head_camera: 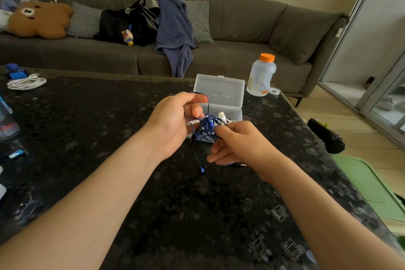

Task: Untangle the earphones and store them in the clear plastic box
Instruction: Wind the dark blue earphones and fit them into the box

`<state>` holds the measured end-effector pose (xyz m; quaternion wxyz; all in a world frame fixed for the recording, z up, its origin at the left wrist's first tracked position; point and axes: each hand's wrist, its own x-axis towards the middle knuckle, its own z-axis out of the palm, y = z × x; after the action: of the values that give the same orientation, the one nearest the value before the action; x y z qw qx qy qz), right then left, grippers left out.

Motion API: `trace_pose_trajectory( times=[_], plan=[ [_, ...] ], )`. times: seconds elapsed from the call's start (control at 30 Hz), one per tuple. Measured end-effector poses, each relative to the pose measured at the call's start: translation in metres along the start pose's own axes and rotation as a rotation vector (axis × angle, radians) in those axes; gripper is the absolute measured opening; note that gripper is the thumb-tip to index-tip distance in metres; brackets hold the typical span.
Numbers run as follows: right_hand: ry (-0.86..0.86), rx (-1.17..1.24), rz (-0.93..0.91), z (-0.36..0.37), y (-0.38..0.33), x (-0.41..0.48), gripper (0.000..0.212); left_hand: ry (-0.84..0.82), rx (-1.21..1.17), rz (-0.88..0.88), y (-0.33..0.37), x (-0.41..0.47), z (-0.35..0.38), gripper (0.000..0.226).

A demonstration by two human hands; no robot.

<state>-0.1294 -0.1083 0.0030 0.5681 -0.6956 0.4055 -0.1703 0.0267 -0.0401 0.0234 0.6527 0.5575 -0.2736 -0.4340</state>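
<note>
We hold the tangled blue earphones [207, 129] in the air just in front of the clear plastic box [219, 91]; the box stands open on the dark speckled table [109, 116], its lid tipped upright at the back, with something white [221, 115] lying inside that we cannot identify. Our left hand [173, 123], in front of the box and to its left, pinches one strand of the cord between thumb and forefinger, and the strand drops from there into the knot. Our right hand [241, 144], in front of the box and to its right, appears to nip the knot's near edge with thumb and forefinger, though the cords hide the exact contact; its other fingers lie loosely extended below. One blue earbud [202, 169] dangles from the knot on a dark cord, nearer to us than the box. Just right of the box stands a translucent bottle with an orange cap [262, 74], and a small tape roll [275, 91] lies beside the bottle; far left of the box lies a coiled white cable [26, 83]; beyond the box runs a grey sofa [241, 28] bearing a brown bear cushion [39, 19] and a blue garment [173, 28].
</note>
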Motion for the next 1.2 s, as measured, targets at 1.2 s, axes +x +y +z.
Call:
trace_pose_trajectory(
  times=[1.2],
  plan=[
    [0.124,0.613,0.025,-0.007,-0.002,0.013,0.025,-0.029,-0.35,0.131,0.012,-0.007,-0.011,0.023]
  ],
)
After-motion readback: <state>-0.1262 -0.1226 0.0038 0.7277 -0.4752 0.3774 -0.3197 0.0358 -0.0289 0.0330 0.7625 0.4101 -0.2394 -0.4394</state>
